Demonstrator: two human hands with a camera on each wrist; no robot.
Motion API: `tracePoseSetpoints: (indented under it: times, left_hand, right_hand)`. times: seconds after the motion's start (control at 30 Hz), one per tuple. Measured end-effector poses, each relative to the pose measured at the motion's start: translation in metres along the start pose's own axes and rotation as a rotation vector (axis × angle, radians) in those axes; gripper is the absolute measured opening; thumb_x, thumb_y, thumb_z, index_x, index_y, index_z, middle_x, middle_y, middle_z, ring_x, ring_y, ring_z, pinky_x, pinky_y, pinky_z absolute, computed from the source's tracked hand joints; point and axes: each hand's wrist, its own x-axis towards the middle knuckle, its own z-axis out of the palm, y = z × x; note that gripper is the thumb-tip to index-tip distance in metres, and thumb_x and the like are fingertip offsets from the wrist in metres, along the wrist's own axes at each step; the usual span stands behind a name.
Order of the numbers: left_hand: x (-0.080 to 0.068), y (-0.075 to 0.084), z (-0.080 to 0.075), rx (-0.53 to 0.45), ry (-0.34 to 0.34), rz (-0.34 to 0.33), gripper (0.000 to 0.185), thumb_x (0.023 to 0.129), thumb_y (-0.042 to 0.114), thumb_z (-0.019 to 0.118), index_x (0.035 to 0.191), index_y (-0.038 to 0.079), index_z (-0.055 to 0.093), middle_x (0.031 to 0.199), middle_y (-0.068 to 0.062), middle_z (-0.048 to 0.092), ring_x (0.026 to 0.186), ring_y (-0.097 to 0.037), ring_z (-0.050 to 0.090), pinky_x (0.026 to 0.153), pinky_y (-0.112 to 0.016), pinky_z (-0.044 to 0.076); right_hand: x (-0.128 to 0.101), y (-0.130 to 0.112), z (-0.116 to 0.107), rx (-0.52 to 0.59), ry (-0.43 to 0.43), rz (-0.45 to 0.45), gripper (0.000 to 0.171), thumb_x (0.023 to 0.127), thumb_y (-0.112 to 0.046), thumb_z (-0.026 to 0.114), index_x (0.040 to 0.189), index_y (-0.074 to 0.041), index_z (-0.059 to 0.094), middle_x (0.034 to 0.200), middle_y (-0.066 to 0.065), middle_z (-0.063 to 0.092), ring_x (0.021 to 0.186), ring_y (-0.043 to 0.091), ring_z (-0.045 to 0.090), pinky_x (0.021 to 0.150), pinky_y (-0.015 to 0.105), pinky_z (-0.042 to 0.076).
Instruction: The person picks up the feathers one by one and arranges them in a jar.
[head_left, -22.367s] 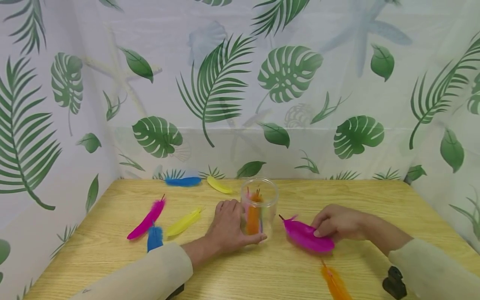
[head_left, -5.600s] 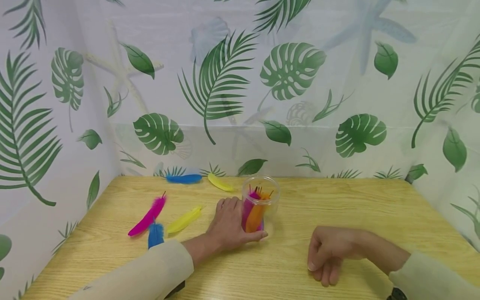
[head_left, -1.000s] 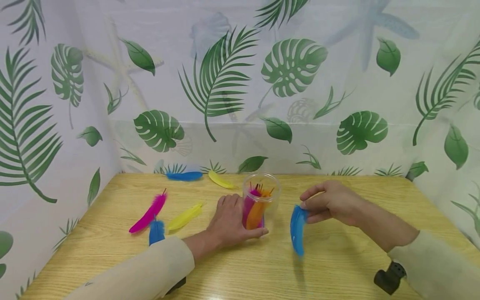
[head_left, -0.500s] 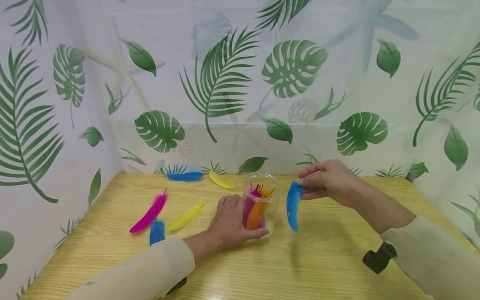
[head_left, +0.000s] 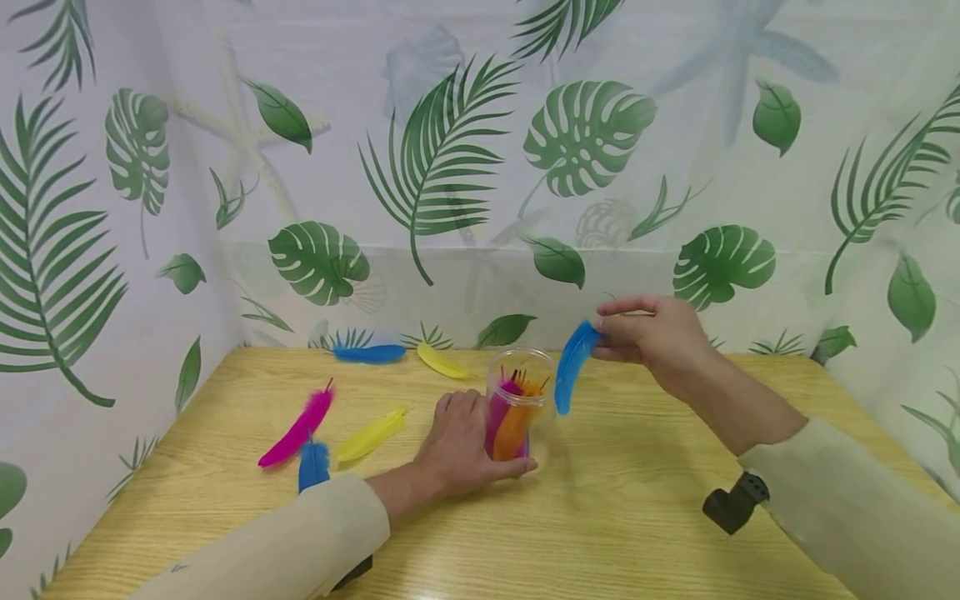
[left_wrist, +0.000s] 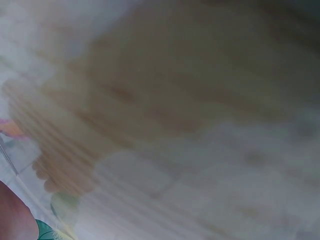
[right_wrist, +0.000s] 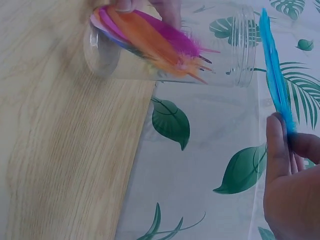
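In the head view a clear plastic jar [head_left: 543, 421] stands upright on the table, with orange and magenta feathers [head_left: 512, 427] inside, quills up. My left hand [head_left: 457, 442] holds its left side, the thumb lying across the front near the base. My right hand [head_left: 660, 337] pinches a blue feather [head_left: 574, 367] by its upper end. The feather hangs tip down, just right of the jar's rim. Seen from the right wrist, thumb and fingers pinch that blue feather [right_wrist: 274, 65] beyond the jar's mouth [right_wrist: 245, 47]. The left wrist view is mostly blurred.
Left of the jar lie a magenta feather [head_left: 298, 429], a blue feather [head_left: 313, 467] partly behind the left sleeve, and a yellow feather [head_left: 371, 435]. Another blue feather [head_left: 369, 354] and a yellow feather [head_left: 441, 361] lie at the table's back edge. A leaf-patterned sheet [head_left: 465, 308] hangs behind.
The right hand has raised the blue feather and brought it left, towards the jar's rim. The left hand and jar stay put. Since the oldest frame, a magenta and an orange feather have left the right side.
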Motion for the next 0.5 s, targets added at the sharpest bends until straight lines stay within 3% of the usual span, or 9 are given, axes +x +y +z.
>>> tracePoseSetpoints:
  times: [0.17, 0.33, 0.5]
  left_hand:
    - [0.0, -0.001, 0.0, 0.011, 0.0, 0.001, 0.086, 0.076, 0.081, 0.059, 0.121, 0.008, 0.051, 0.101, -0.001, 0.052, 0.109, -0.02, 0.048, 0.106, -0.042, 0.034]
    - [0.0, 0.0, -0.001, 0.007, 0.001, 0.004, 0.085, 0.076, 0.081, 0.06, 0.12, 0.009, 0.051, 0.101, -0.001, 0.051, 0.108, -0.02, 0.048, 0.104, -0.042, 0.034]
    - [0.0, -0.001, 0.001, 0.006, 0.027, 0.018, 0.081, 0.076, 0.081, 0.059, 0.115, 0.011, 0.051, 0.096, 0.001, 0.049, 0.102, -0.017, 0.048, 0.1, -0.041, 0.034]
  right_hand:
    - [0.001, -0.003, 0.007, 0.125, 0.07, -0.054, 0.019, 0.094, -0.002, 0.066, 0.111, 0.004, 0.06, 0.083, 0.003, 0.074, 0.075, 0.017, 0.075, 0.074, 0.032, 0.06]
    - [0.003, -0.003, 0.015, 0.168, 0.111, -0.099, 0.01, 0.092, 0.0, 0.067, 0.101, 0.0, 0.064, 0.081, 0.004, 0.074, 0.074, 0.018, 0.075, 0.072, 0.033, 0.06]
    - [0.005, 0.0, 0.021, 0.081, 0.118, -0.108, 0.019, 0.093, -0.002, 0.067, 0.109, 0.006, 0.062, 0.083, 0.001, 0.073, 0.075, 0.017, 0.075, 0.073, 0.033, 0.059]
